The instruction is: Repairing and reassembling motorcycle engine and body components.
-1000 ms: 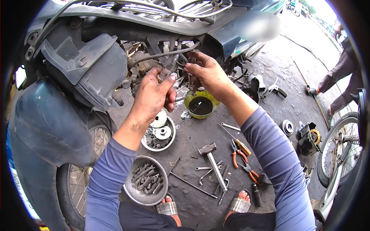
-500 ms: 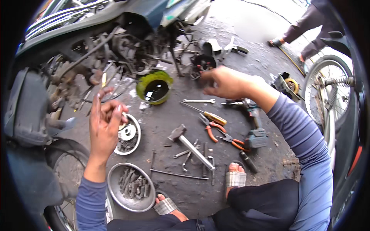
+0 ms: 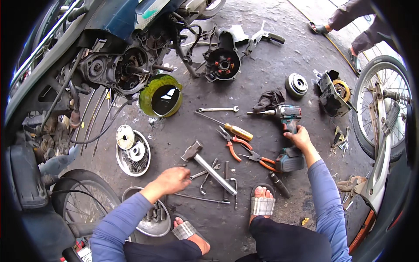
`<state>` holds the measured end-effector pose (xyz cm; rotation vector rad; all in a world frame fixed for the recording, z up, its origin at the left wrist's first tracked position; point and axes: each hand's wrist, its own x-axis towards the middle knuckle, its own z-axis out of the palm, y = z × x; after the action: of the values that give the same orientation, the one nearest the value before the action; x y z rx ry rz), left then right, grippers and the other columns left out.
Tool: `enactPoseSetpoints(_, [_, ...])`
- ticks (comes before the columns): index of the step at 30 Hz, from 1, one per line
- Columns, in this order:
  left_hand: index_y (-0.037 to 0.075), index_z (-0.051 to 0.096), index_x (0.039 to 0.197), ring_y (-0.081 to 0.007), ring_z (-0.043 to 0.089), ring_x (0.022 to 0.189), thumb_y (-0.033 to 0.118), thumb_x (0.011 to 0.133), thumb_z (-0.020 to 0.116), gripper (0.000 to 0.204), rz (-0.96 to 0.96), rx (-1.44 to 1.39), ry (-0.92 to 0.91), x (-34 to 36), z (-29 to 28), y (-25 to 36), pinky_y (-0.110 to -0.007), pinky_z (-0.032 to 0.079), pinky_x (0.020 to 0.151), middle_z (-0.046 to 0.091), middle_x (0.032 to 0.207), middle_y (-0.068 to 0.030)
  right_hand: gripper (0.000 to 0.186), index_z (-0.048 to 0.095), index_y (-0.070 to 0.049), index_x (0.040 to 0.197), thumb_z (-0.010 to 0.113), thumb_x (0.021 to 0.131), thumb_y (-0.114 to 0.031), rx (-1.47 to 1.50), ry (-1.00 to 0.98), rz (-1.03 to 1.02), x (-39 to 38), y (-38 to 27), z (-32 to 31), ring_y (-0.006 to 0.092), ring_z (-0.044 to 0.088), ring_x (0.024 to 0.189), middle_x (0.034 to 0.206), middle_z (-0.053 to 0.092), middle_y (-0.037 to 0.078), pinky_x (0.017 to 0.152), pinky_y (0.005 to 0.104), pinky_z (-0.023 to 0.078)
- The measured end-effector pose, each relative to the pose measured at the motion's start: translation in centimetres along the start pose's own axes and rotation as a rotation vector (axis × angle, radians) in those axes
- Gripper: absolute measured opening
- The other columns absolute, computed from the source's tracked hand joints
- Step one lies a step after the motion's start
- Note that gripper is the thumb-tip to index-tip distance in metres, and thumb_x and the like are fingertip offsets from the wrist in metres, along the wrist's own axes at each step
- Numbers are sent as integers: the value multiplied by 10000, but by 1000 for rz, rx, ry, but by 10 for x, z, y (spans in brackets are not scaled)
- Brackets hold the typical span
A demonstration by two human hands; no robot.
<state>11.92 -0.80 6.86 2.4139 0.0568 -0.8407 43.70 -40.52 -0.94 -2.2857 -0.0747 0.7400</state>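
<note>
On the right, my right hand (image 3: 299,139) is wrapped round the handle of a cordless drill (image 3: 291,112), which lies on its side with its bit to the left. My left hand (image 3: 172,180) is low over the ground, fingers curled together; whatever is in them, if anything, is hidden. Just beyond its fingertips is a small dark metal piece (image 3: 182,165). A hammer (image 3: 210,168) lies to its right, beside a spanner (image 3: 202,174) and hex keys. Between my hands lie orange-handled pliers (image 3: 233,144), a second pair (image 3: 260,160) and a yellow-handled screwdriver (image 3: 238,132).
A motorcycle with an exposed engine (image 3: 126,70) fills the upper left. Below it stands a yellow-green container (image 3: 146,98) of dark oil. Bowls of parts (image 3: 148,162) sit at left, an engine cover (image 3: 223,61) ahead. A wheel (image 3: 362,118) and another person's legs (image 3: 349,15) are at right.
My right hand has come down from near the engine cover onto the drill's handle. My left hand has dropped from its raised position and moved right, with its fingers now curled. The view has shifted.
</note>
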Motion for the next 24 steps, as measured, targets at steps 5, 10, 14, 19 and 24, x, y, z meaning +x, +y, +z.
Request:
enactPoseSetpoints(5, [36, 616, 1057, -351, 624, 1025, 294, 864, 645, 324, 44, 114, -231, 5, 28, 60, -459, 498, 886, 639, 1022, -160, 575, 543, 59, 1175, 726, 691, -190, -264, 197, 55, -8, -15, 3, 402, 623, 1086, 1097, 652, 282, 931, 419, 490])
enactPoseSetpoints(10, [43, 612, 1047, -328, 641, 993, 316, 873, 651, 326, 44, -77, -262, -17, 52, 100, -441, 507, 862, 662, 1003, -144, 462, 610, 39, 1068, 707, 656, -146, -95, 139, 85, -65, -11, 4, 348, 673, 1007, 988, 692, 250, 883, 389, 506])
enactPoseSetpoints(14, [69, 600, 1009, -143, 672, 805, 304, 948, 636, 246, -435, -1488, -373, -26, 56, 159, -291, 527, 709, 684, 908, -62, 407, 625, -1, 1035, 698, 645, -89, -22, 96, 81, -156, 12, 5, 343, 692, 956, 949, 711, 210, 851, 403, 518])
enactPoseSetpoints(19, [-14, 544, 1180, -307, 569, 1119, 153, 851, 676, 392, 10, -504, 520, -42, 48, 241, -405, 459, 944, 579, 1147, -174, 369, 593, 5, 982, 715, 649, -96, -291, -23, 189, -282, -35, -27, 423, 652, 965, 934, 690, 240, 822, 456, 519])
enactPoseSetpoints(24, [-49, 286, 1469, -368, 535, 1231, 286, 937, 613, 709, 6, -795, 5, -95, 64, 270, -405, 433, 1003, 505, 1356, -281, 425, 555, -15, 1020, 739, 659, -141, -462, -224, 206, -383, -88, -35, 439, 619, 1017, 985, 670, 246, 861, 491, 503])
